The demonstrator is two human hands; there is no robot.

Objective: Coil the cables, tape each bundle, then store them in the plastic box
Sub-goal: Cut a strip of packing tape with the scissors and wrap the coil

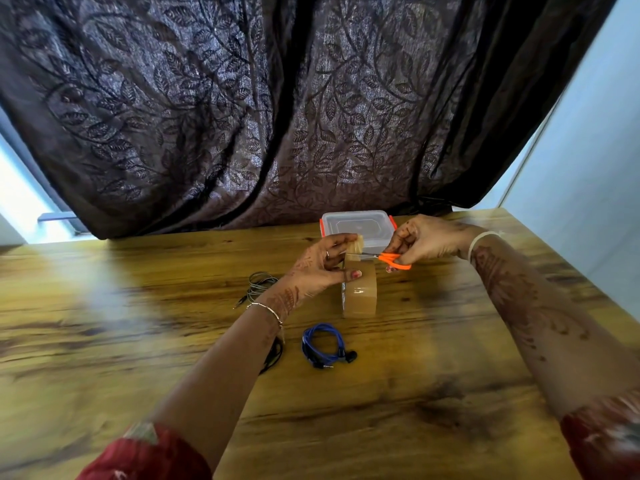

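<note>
Left hand is holding tape strip taut above tape roll; right hand is gripping scissors, cutting. Judgement: keeping tension, blades square.

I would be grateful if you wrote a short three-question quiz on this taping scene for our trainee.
1. True or false: the plastic box has its lid on.
2. Which hand holds the orange scissors? A left; B right.
3. Fill in: the coiled cable lying just this side of the tape roll is coloured ___.
Key: 1 true; 2 B, the right hand; 3 blue.
</note>
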